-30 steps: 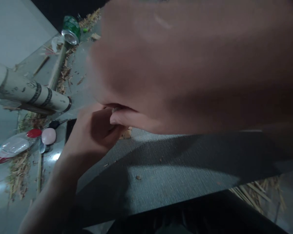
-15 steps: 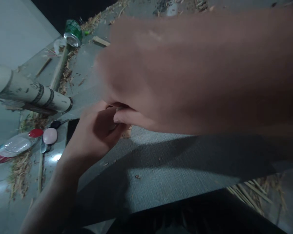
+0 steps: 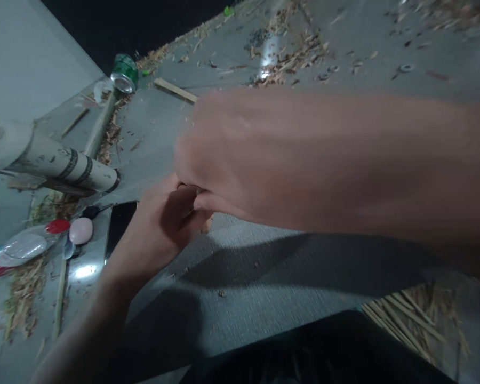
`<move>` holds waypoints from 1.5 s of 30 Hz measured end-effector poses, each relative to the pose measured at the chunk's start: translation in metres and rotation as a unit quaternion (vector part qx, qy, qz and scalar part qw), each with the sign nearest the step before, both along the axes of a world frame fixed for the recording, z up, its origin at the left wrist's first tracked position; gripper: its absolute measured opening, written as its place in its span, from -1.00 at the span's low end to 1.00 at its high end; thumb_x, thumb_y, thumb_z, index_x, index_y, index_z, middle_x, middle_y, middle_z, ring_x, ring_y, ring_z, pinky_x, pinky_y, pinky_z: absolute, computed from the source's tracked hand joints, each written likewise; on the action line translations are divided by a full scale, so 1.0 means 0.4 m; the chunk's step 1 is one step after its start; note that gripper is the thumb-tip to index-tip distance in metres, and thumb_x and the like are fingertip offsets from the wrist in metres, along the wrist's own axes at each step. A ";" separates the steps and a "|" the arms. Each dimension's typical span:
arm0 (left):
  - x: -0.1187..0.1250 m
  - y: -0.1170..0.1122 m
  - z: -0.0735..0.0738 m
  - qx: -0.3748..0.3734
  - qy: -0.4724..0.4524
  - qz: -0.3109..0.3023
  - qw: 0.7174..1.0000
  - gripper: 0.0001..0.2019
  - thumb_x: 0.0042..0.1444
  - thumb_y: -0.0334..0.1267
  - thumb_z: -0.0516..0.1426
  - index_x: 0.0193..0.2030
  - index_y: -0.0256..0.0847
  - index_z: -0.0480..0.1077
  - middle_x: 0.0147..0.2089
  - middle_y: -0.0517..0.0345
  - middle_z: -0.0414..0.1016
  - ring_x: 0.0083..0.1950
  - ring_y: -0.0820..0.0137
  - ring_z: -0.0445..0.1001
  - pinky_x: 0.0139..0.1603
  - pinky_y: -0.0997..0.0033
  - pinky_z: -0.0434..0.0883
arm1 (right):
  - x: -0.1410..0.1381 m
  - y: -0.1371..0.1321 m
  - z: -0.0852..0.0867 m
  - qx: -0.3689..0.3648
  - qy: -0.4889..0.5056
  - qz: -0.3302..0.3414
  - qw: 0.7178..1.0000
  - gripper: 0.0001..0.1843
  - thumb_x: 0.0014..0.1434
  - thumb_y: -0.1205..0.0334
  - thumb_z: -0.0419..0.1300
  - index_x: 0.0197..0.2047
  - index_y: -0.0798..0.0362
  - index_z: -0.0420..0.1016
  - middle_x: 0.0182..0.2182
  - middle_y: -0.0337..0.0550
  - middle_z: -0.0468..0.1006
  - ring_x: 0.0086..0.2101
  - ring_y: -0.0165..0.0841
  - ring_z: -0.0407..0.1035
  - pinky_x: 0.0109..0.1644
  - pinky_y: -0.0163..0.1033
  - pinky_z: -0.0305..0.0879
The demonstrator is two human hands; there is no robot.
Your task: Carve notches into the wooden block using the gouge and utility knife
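My right hand [image 3: 228, 154] reaches in from the right with its fingers curled closed, blurred by motion. Its thumb presses against my left hand [image 3: 166, 218], which comes from the lower left, closed too. The two hands meet above a grey textured board [image 3: 244, 314]. Whatever sits between their fingers is hidden by the knuckles. A small tan piece [image 3: 207, 223], partly covered, shows just under the left fingers; I cannot tell whether it is held. A black phone [image 3: 120, 224] lies beside the left wrist.
On the left are a white banded tube [image 3: 80, 168], a clear bottle [image 3: 26, 248] with a red cap, and a pale pink oval object [image 3: 81, 231]. Behind stand a green can [image 3: 125, 73] and a wooden strip [image 3: 176, 90]. Shavings litter the surface. Thin sticks [image 3: 400, 322] lie lower right.
The right hand and forearm appear lower in view, uncovering more of the littered surface behind. Both hands remain pressed together, and the view has shifted slightly.
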State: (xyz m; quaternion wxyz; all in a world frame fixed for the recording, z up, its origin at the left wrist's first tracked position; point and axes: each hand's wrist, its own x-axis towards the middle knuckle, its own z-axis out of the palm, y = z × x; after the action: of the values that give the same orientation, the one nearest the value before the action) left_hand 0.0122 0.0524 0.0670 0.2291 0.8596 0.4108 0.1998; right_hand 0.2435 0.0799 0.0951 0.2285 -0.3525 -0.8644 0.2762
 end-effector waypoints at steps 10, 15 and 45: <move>0.007 0.025 -0.009 -0.015 0.057 -0.022 0.998 -0.69 0.54 -0.11 0.11 -0.18 -0.21 0.57 -0.07 0.06 0.49 -0.18 0.31 0.51 -0.17 0.27 0.36 | 0.225 0.050 -0.029 0.126 -0.228 -0.269 0.927 -0.56 0.58 0.00 0.12 -0.36 0.00 0.41 -0.44 -0.21 0.41 -0.44 -0.41 0.14 -0.28 -0.18 -0.03; 0.008 0.026 -0.022 -0.026 0.062 -0.014 0.998 -0.69 0.54 -0.13 0.09 -0.21 -0.21 0.50 -0.06 0.05 0.47 -0.15 0.29 0.49 -0.08 0.23 0.38 | 0.350 0.082 -0.177 0.113 -0.246 -0.368 0.889 -0.70 0.47 0.01 0.31 0.00 0.10 0.60 -0.03 0.10 0.62 -0.10 -0.18 0.47 -0.06 -0.07 0.39; 0.023 0.012 -0.008 -0.019 0.113 0.016 0.993 -0.70 0.55 -0.14 0.12 -0.19 -0.20 0.55 -0.05 -0.05 0.60 -0.12 0.16 0.62 0.01 0.09 0.58 | 0.184 -0.275 -0.173 0.144 -0.077 -0.204 0.965 -0.78 0.62 0.01 0.05 -0.07 -0.08 0.36 -0.53 -0.32 0.51 -0.62 -0.36 0.39 -0.52 -0.26 0.12</move>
State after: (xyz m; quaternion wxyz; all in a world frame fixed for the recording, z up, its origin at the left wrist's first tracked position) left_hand 0.0215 0.0573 0.0640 0.1948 0.8654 0.4512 0.0974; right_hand 0.3173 -0.0300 0.0259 0.2616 -0.5051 -0.8196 0.0682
